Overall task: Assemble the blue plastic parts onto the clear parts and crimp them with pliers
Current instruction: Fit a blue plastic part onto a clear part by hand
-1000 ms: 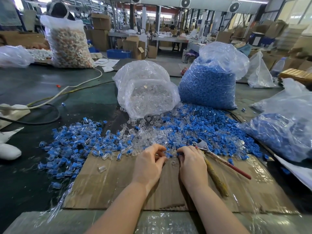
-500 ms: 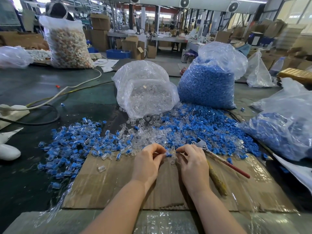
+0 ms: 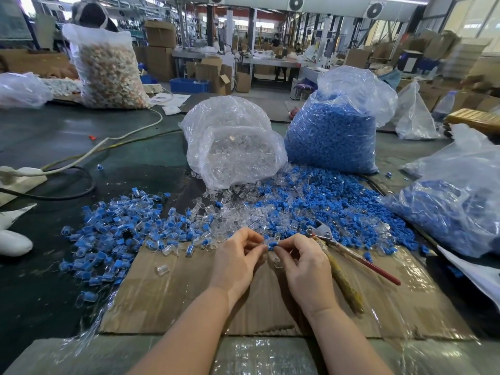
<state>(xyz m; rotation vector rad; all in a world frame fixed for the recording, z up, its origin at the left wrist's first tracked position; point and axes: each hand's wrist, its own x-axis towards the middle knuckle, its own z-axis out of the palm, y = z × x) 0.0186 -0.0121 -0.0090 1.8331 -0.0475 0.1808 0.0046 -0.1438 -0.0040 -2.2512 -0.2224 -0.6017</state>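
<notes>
Worktop [image 3: 67, 147] carries, far to near: blue-part bag [image 3: 331, 136] right of centre, clear-part bag [image 3: 232, 152] beside it on its left, third bag [image 3: 460, 207] at far right. In front of the bags a loose blue pile [image 3: 338, 209], a mixed clear/blue scatter [image 3: 113, 228] spreading left, then a cardboard sheet [image 3: 176, 293] under both hands. Pliers [image 3: 332, 239] lie on the cardboard just right of the right hand, jaws pointing away toward the pile, red handle trailing near-right; untouched. Left hand [image 3: 238, 263] and right hand [image 3: 305, 266] meet at centre above the cardboard edge, fingers curled in pinches, fingertips nearly touching. Between them one blue part [image 3: 271, 245], long axis roughly left-right, held at both ends, it seems. A clear part [image 3: 274, 257] hangs just below it at the right hand's fingers; whether gripped or already seated, cannot tell. Likely step: pushing blue onto clear. Crimp not yet done; the right hand is nearer the pliers, so it would be the one to reach
</notes>
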